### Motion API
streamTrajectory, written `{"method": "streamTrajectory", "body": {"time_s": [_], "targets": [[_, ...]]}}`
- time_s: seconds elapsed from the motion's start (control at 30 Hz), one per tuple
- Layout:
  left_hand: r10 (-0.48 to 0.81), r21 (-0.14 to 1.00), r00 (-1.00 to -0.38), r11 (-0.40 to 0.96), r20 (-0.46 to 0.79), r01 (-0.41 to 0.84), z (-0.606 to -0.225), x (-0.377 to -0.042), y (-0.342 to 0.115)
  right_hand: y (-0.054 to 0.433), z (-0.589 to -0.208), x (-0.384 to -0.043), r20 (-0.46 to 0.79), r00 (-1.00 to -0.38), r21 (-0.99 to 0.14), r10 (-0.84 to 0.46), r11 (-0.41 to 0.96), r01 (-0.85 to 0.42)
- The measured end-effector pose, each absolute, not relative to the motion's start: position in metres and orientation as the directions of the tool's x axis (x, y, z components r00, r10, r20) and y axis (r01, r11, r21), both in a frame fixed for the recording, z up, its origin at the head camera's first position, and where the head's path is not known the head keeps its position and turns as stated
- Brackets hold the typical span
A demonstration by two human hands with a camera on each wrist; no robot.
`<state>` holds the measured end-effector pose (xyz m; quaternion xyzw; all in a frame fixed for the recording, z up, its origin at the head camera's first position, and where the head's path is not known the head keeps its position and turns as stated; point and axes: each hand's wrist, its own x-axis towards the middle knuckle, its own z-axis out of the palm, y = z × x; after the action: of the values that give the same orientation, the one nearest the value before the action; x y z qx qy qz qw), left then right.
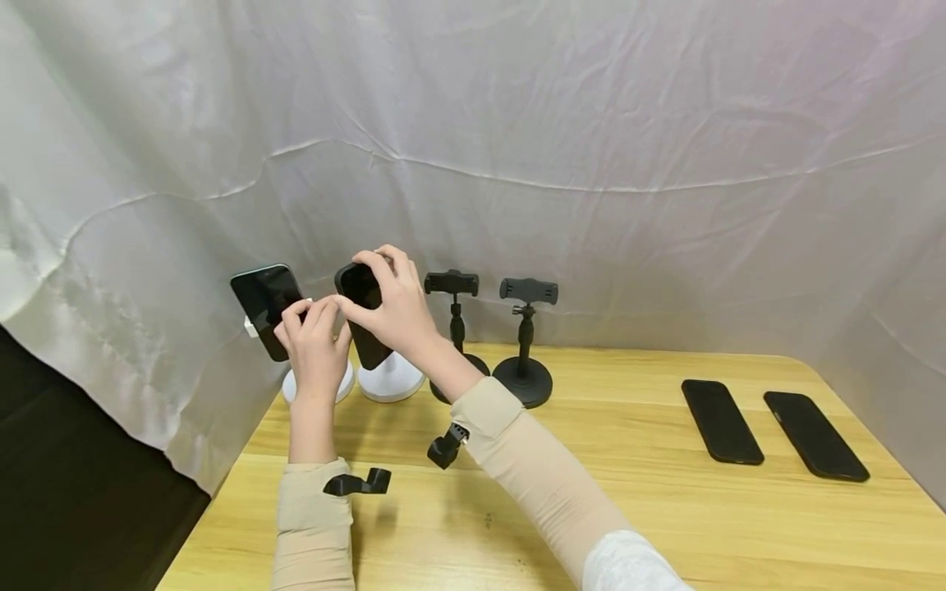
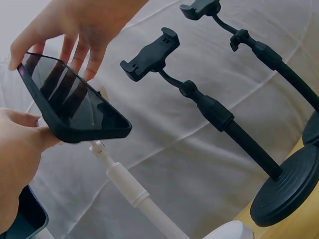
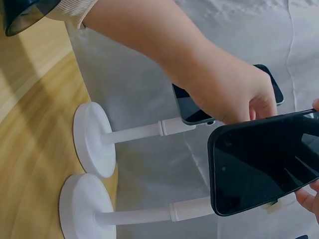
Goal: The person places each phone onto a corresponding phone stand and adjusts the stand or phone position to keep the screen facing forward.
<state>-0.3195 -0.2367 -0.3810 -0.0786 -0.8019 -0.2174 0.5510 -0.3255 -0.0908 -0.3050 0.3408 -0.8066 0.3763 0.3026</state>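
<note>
My right hand [image 1: 399, 308] grips a black-cased phone [image 1: 362, 291] by its edges, thumb on one side and fingers on the other. The phone leans tilted in front of the head of a white phone stand [image 3: 137, 216], whose clamp is mostly hidden behind it. My left hand [image 1: 316, 345] is at the phone's left edge, its fingers curled in behind; their tips are hidden at the stand's clamp. Just left, another phone [image 1: 262, 300] sits in a second white phone stand [image 3: 134, 133], partly covered by my left hand.
Two black phone stands [image 1: 523, 361] with bare clamps [image 1: 452, 283] stand to the right of the white ones. Two dark phones [image 1: 723, 420] lie flat at the right of the wooden table [image 1: 591, 468]. A grey-white curtain [image 1: 591, 107] hangs close behind the stands.
</note>
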Motion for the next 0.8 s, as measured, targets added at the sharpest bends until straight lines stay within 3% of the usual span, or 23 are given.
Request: {"method": "streamTrajectory", "body": {"time_s": [0.3,0.63,0.8], "targets": [[-0.107,0.254,-0.368,0.891,0.924,0.377,-0.3822,-0.3189,-0.2359,-0.0949,-0.3080,-0.3297,0.749,-0.575,-0.356,-0.329,0.532,-0.768],[-0.114,0.249,-0.345,0.893,0.932,0.376,-0.3833,-0.3220,-0.2347,-0.1000,-0.3104,-0.3309,0.823,-0.465,-0.189,-0.326,0.615,-0.765],[-0.116,0.239,-0.328,0.901,0.937,0.363,-0.3834,-0.3235,-0.2347,-0.1009,-0.3086,-0.3318,0.826,-0.461,-0.172,-0.324,0.635,-0.753]]}}
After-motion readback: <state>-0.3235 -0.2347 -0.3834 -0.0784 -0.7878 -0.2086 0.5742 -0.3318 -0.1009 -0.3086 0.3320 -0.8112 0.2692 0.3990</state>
